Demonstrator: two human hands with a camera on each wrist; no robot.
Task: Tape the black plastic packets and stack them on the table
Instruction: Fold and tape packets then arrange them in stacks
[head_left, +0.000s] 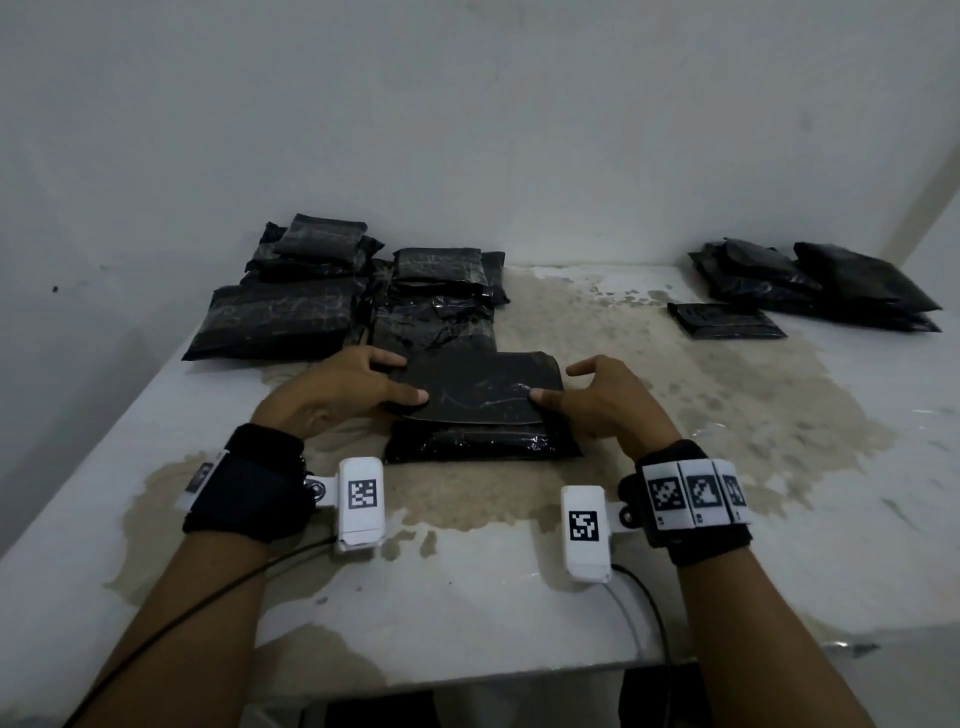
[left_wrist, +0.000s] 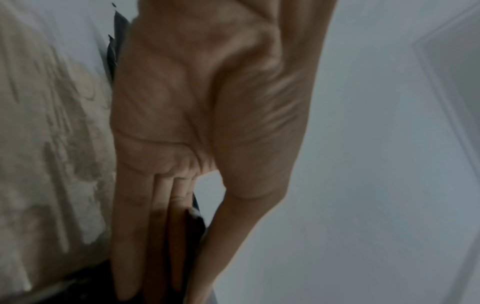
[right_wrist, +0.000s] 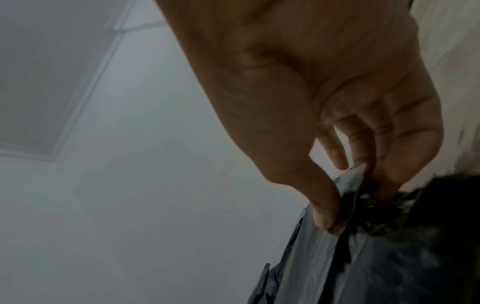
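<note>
So both hands are working the same black packet right now, which is sitting on top of another packet near the front middle of the desk. The left hand is gripping its left end, thumb on top and fingers tucked along the far edge, and the right hand is pinching the right end, thumb pressing the top while the fingers are curling under the plastic; the right wrist view is showing that pinch pretty clearly. Looks to me like the packet is being squared up on the lower one, either folding it flat for taping or starting a stack, can't tell which, and I'm not seeing any tape roll anywhere. Best bet here, I'd say, is keeping both ends level, pressing the air out and lining up the edges before letting go, since that slick plastic is probably going to slide. More packets are piled at the back left and back right.
</note>
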